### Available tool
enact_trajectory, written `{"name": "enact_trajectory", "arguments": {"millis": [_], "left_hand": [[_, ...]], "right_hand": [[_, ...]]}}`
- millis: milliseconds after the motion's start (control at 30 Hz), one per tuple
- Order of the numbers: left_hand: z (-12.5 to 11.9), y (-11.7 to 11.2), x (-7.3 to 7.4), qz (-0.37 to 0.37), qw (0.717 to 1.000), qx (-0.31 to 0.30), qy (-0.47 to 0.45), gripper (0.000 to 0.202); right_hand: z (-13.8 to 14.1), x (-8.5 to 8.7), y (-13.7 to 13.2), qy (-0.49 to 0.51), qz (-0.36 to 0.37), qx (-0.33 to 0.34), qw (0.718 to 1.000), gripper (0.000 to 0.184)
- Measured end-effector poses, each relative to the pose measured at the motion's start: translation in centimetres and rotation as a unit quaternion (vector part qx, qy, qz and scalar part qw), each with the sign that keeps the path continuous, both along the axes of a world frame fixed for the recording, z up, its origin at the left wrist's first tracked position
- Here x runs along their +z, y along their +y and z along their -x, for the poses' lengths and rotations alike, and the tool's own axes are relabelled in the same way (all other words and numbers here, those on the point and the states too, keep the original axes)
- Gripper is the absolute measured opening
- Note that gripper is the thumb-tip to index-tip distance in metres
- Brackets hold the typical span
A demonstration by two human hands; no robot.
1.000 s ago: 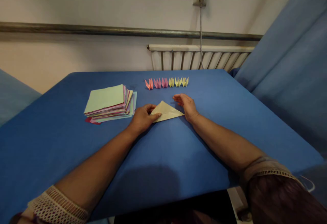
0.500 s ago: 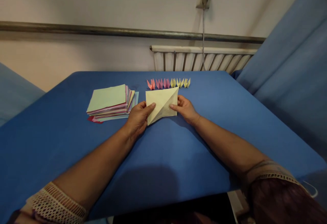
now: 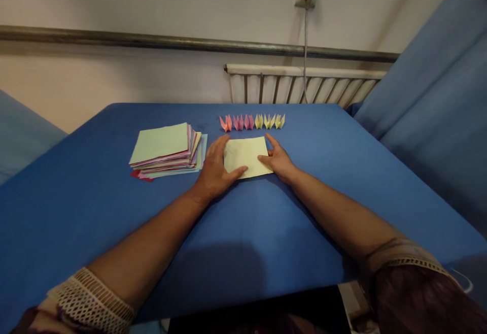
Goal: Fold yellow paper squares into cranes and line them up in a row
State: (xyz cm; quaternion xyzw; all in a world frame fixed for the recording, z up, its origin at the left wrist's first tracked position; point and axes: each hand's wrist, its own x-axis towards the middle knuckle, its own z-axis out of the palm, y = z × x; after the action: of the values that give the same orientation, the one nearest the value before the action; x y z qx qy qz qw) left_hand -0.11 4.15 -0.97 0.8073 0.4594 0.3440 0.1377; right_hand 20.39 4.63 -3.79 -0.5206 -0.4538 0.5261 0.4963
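Observation:
A pale yellow square of paper (image 3: pixel 245 152) lies near the middle of the table, its plain face up. My left hand (image 3: pixel 216 167) is at its left edge, fingers spread, with the thumb along the front edge. At the right edge, my right hand (image 3: pixel 280 162) has its thumb over the paper and its index finger stretched out along the side; the other fingers curl at the edge, partly hidden. Just behind the sheet stands a row of small folded paper figures, pink ones (image 3: pixel 238 122) on the left and yellow ones (image 3: pixel 269 121) on the right.
A thick stack of coloured paper sheets (image 3: pixel 163 146) sits left of my hands, with a pale green one on top. The blue-covered table (image 3: pixel 243 232) ends at a wall with a radiator (image 3: pixel 304 72), a metal rail and a socket with a cord. Blue curtains (image 3: pixel 437 80) hang at the sides.
The paper, held up earlier with a diagonal fold facing me, now lies lower with a plain face up. My left hand has loosened from its pinch and spread its fingers.

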Motion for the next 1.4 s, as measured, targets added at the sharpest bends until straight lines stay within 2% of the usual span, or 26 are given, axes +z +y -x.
{"name": "enact_trajectory", "arguments": {"millis": [67,133,200,300,367,467,600,667,733,800,867,967,1033,1133,1200,1300,1400], "left_hand": [[0.0,-0.7,0.2,-0.001,0.989,-0.099,0.106,0.091],[0.1,-1.0,0.1,0.005,0.973,-0.147,0.179,0.084],[0.3,-0.8,-0.2,0.002,0.969,-0.133,0.209,0.067],[0.5,0.0,-0.5,0.019,0.974,-0.088,0.205,0.043],[0.5,0.3,-0.4,0.039,0.979,-0.073,0.187,0.035],[0.3,0.1,0.1,0.05,0.987,-0.054,0.145,0.033],[0.0,-0.5,0.6,0.067,0.991,-0.025,0.115,0.039],[0.0,-0.6,0.6,0.099,0.989,-0.017,0.105,0.041],[0.0,-0.5,0.6,0.126,0.988,-0.006,0.094,0.043],[-0.1,-0.2,0.4,0.133,0.988,0.008,0.082,0.046],[-0.2,0.1,0.2,0.136,0.988,0.018,0.065,0.05],[-0.2,0.5,-0.3,0.154,0.987,0.015,0.037,0.063],[-0.2,0.7,-0.6,0.164,0.986,0.006,0.031,0.07],[-0.2,0.8,-0.9,0.157,0.985,0.027,0.062,0.07],[-0.2,0.8,-1.1,0.121,0.987,0.048,0.097,0.072],[-0.2,0.7,-1.3,0.033,0.99,0.036,0.133,0.071],[-0.2,0.9,-1.8,0.002,0.986,-0.022,0.167,0.044]], "right_hand": [[-0.2,0.3,-0.1,0.012,0.013,-0.001,1.0,0.093],[-0.4,0.6,-0.1,0.012,0.026,0.006,1.0,0.088],[-0.6,0.9,-0.2,-0.011,0.056,0.02,0.998,0.075],[-1.4,1.5,-0.3,-0.057,0.11,0.049,0.991,0.04],[-2.2,1.7,-0.1,-0.083,0.119,0.054,0.988,0.02],[-3.7,1.5,0.9,-0.133,0.105,0.028,0.985,0.01],[-5.0,1.3,1.9,-0.176,0.066,-0.007,0.982,0.02],[-5.3,1.6,1.8,-0.178,0.049,0.01,0.983,0.027],[-5.4,1.9,1.3,-0.18,0.015,0.085,0.98,0.034],[-5.6,2.1,0.8,-0.209,-0.065,0.208,0.953,0.041],[-5.7,1.9,0.7,-0.259,-0.127,0.243,0.926,0.04],[-5.9,1.1,1.1,-0.352,-0.137,0.201,0.904,0.019],[-5.9,0.8,1.4,-0.424,-0.129,0.174,0.879,0.012],[-5.9,0.8,1.5,-0.523,-0.114,0.141,0.833,0.019],[-5.6,0.9,1.3,-0.562,-0.099,0.119,0.813,0.022],[-5.0,1.0,0.7,-0.587,-0.085,0.076,0.801,0.021],[-4.0,1.0,0.2,-0.592,-0.076,0.017,0.802,0.044]]}}
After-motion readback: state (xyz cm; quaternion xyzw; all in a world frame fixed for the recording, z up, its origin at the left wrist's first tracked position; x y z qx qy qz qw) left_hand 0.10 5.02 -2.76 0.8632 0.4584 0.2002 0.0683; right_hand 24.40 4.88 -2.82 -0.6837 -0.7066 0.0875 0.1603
